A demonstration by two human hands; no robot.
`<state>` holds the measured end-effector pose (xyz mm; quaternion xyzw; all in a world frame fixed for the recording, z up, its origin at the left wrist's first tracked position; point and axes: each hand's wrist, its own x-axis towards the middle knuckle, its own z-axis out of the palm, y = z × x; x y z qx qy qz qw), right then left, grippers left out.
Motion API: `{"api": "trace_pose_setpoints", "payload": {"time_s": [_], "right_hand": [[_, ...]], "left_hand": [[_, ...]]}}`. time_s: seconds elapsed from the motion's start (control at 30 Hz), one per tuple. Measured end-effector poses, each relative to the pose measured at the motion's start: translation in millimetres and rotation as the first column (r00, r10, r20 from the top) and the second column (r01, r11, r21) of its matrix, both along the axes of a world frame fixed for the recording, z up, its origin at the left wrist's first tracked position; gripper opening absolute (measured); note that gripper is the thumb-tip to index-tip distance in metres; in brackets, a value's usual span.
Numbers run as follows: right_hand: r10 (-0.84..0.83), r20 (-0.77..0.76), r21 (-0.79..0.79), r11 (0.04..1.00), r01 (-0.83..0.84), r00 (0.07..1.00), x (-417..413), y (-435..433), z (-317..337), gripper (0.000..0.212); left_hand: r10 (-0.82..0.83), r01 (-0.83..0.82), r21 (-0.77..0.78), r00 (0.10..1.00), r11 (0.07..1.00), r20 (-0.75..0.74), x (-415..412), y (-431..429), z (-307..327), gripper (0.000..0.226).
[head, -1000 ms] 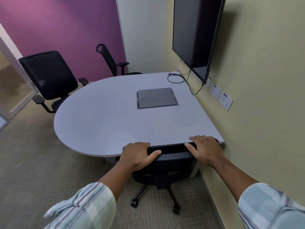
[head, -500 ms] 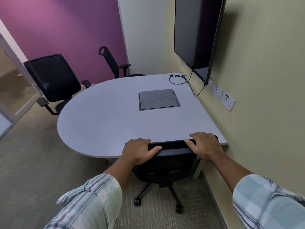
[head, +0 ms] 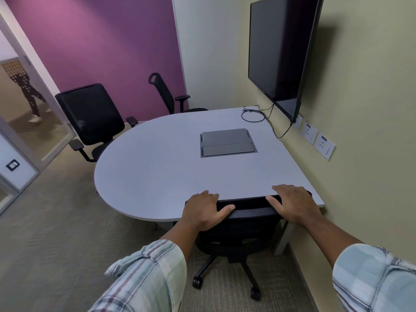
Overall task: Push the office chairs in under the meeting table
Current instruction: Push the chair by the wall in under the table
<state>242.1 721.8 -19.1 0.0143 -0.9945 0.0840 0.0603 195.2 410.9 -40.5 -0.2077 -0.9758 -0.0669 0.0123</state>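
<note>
A grey meeting table with a rounded left end stands against the right wall. A black office chair sits at its near edge, its backrest top against the table rim and its seat hidden under the tabletop. My left hand grips the left part of the backrest top. My right hand grips the right part. A second black chair stands at the table's far left, pulled back from the rim. A third chair stands at the far side, seen edge-on.
A dark screen hangs on the right wall above the table, with a cable loop and wall sockets below it. A grey cable box is set in the tabletop. A glass partition stands at the left; a person walks beyond it.
The view has drifted slightly back and to the left. Both hands stay on the near chair's backrest, which remains against the table rim.
</note>
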Motion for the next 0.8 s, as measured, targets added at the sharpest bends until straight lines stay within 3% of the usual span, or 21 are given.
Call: {"api": "trace_pose_setpoints", "payload": {"time_s": [0.1,0.23,0.5,0.8], "right_hand": [[0.025,0.021,0.019,0.999,-0.026,0.999,-0.1,0.0,5.3,0.066],[0.055,-0.009,0.012,0.998,-0.054,0.998,-3.4,-10.9,18.7,0.075],[0.029,-0.151,-0.013,0.999,-0.031,0.988,-34.6,-61.0,66.1,0.105],[0.140,-0.287,-0.028,0.988,-0.154,0.948,-93.3,-181.1,105.8,0.097]], "left_hand": [[-0.011,0.011,0.005,1.000,1.000,0.009,4.3,1.3,2.3,0.090],[0.006,-0.005,-0.014,0.998,1.000,0.067,7.5,-6.4,7.5,0.113],[0.120,-0.115,0.063,0.988,0.991,-0.092,-12.3,-61.6,47.0,0.107],[0.244,-0.237,0.059,0.940,0.970,-0.237,-40.8,-175.4,88.5,0.107]]}}
